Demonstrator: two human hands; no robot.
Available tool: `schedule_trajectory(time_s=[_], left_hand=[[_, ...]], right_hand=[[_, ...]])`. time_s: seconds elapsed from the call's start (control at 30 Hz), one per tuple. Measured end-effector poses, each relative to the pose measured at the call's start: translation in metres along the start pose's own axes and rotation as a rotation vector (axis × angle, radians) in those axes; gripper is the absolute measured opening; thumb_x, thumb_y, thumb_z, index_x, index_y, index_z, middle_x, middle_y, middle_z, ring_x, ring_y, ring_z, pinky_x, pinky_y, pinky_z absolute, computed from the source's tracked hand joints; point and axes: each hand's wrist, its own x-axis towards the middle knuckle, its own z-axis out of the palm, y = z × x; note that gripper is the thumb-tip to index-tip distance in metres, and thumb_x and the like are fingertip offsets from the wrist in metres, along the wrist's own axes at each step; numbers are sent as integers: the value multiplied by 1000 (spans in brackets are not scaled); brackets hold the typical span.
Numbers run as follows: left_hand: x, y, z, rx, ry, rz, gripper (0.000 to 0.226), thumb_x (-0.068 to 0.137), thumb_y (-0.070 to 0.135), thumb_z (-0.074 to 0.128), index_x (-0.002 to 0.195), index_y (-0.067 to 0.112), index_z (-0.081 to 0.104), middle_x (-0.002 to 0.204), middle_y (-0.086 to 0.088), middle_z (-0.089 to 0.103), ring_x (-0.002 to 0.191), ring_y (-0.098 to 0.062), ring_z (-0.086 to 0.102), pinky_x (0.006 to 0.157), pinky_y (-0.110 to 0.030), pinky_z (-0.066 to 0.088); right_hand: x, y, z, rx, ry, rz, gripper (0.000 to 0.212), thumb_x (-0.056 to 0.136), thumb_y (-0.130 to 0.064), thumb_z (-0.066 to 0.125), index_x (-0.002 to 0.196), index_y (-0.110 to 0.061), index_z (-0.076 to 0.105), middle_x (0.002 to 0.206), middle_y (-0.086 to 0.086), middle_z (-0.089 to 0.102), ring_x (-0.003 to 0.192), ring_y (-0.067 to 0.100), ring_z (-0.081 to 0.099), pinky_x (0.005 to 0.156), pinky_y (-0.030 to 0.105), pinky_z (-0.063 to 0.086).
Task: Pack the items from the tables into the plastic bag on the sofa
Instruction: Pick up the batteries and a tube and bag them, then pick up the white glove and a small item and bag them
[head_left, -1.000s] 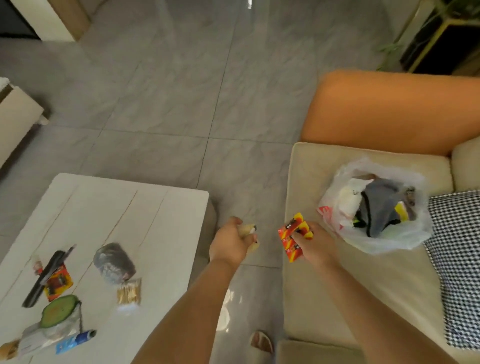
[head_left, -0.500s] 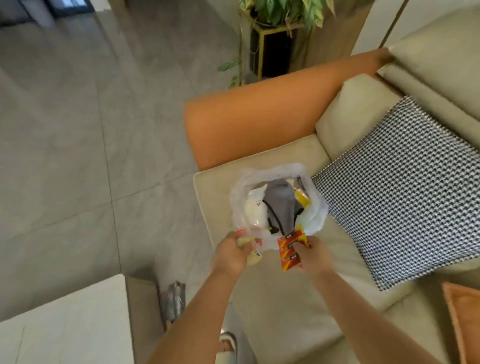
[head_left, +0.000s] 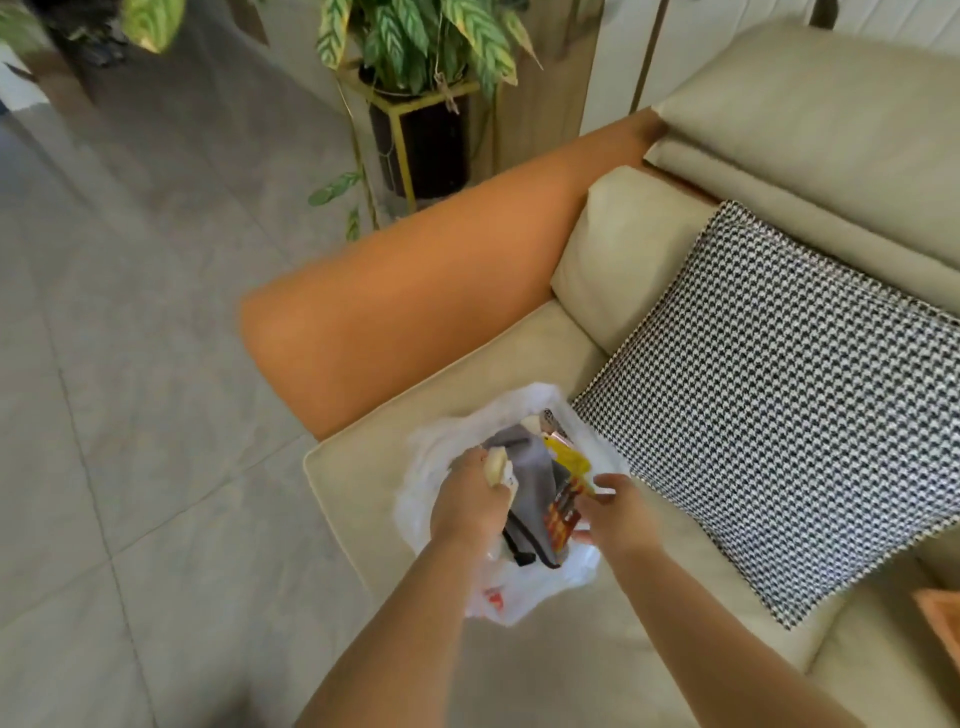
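Note:
A white plastic bag (head_left: 441, 447) lies open on the beige sofa seat (head_left: 374, 457). Inside it I see a grey cloth item (head_left: 530, 467) and a yellow packet (head_left: 569, 457). My left hand (head_left: 467, 504) hovers over the bag's mouth, closed around a small cream-coloured item (head_left: 496, 465). My right hand (head_left: 613, 514) is at the bag's right rim, holding a red and orange packet (head_left: 561, 514) that is partly inside the bag.
A black-and-white houndstooth cushion (head_left: 769, 405) lies just right of the bag. The orange sofa arm (head_left: 415, 291) runs behind it. A potted plant on a gold stand (head_left: 415, 130) stands beyond the arm. Grey tiled floor (head_left: 130, 364) fills the left.
My view has swung off the table and closed in on the sofa. Both hands have moved forward over the bag's mouth, and the red packet now dips into the bag.

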Motion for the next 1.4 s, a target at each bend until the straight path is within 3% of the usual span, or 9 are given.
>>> schedule_trajectory(time_s=[0.17, 0.27, 0.33, 0.47, 0.6, 0.9, 1.07, 1.27, 1.4], left_hand=[[32, -4, 7, 33, -31, 102, 48, 93, 14, 52, 139, 18, 40, 134, -5, 54, 123, -24, 51, 101, -35, 43], [35, -10, 14, 124, -59, 144, 57, 91, 14, 57, 144, 16, 36, 139, -7, 51, 129, -24, 47, 104, -34, 41], [31, -18, 17, 152, -60, 125, 57, 91, 14, 57, 144, 14, 36, 142, -7, 48, 133, -24, 44, 107, -33, 37], [16, -32, 17, 172, -90, 63, 58, 92, 18, 55, 145, 17, 34, 140, -8, 49, 128, -24, 48, 105, -35, 41], [-10, -43, 13, 209, -113, -13, 50, 93, 25, 54, 141, 19, 40, 136, -4, 53, 125, -21, 51, 103, -33, 42], [-110, -59, 7, 303, -58, -95, 34, 95, 32, 48, 126, 23, 56, 129, 1, 60, 119, -19, 56, 95, -26, 44], [-184, -88, 13, 276, -5, -244, 32, 91, 35, 50, 119, 24, 61, 119, -1, 66, 116, -21, 58, 97, -31, 48], [-264, -140, 29, 170, 43, -396, 33, 92, 38, 48, 121, 25, 58, 121, 0, 64, 118, -20, 57, 98, -30, 46], [-326, -185, 38, 131, 32, -530, 38, 95, 41, 44, 127, 23, 55, 128, -1, 59, 122, -21, 53, 99, -31, 45]], right_hand=[[19, -4, 22, 31, 54, -86, 37, 92, -4, 49, 129, -8, 46, 105, 10, 56, 99, 32, 59, 94, 51, 50], [26, 2, 34, -186, -13, -148, 32, 93, -2, 44, 124, -8, 52, 104, 0, 56, 102, 29, 59, 87, 38, 49], [23, 6, 37, -294, -22, -157, 28, 94, -4, 42, 119, -3, 55, 102, 3, 57, 95, 26, 56, 78, 30, 40], [13, 17, 33, -353, -84, -130, 34, 91, -11, 55, 125, -7, 55, 122, 12, 60, 114, 28, 56, 92, 30, 44], [-4, 26, 28, -485, -150, -142, 34, 87, -9, 57, 121, -8, 54, 118, 7, 62, 114, 27, 57, 88, 26, 41], [-78, 49, 5, -991, -335, -328, 41, 93, -24, 48, 134, -18, 46, 133, 4, 53, 125, 21, 49, 101, 29, 40], [-116, 81, 0, -1220, -473, -447, 45, 95, -32, 44, 137, -16, 42, 141, 5, 46, 132, 20, 42, 107, 30, 35], [-161, 128, 13, -1342, -578, -559, 40, 92, -31, 46, 128, -15, 50, 132, 6, 53, 124, 23, 49, 103, 35, 41], [-199, 163, 32, -1396, -670, -622, 19, 91, -27, 47, 105, -18, 56, 118, 9, 60, 112, 26, 56, 92, 31, 45]])
